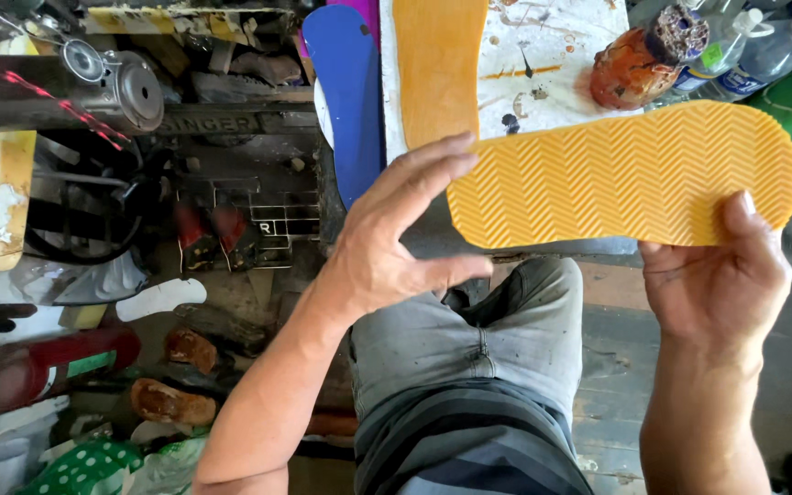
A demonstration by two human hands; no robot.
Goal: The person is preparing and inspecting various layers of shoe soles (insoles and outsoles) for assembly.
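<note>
A yellow-orange shoe sole (630,174) with a zigzag tread is held flat in front of me, tread side up. My right hand (721,275) grips its near right edge, thumb on top. My left hand (396,238) is open with fingers straight, fingertips touching the sole's left end. Beyond it, a smooth orange sole piece (439,64) lies on a stained white board (552,64), and a blue sole piece (350,92) lies beside it.
An old black sewing machine (75,92) stands at the left. A glue-crusted pot with a brush (639,60) and clear plastic bottles (753,46) sit at the back right. Shoe scraps, a white insole (162,298) and cans litter the floor at left. My knees are below.
</note>
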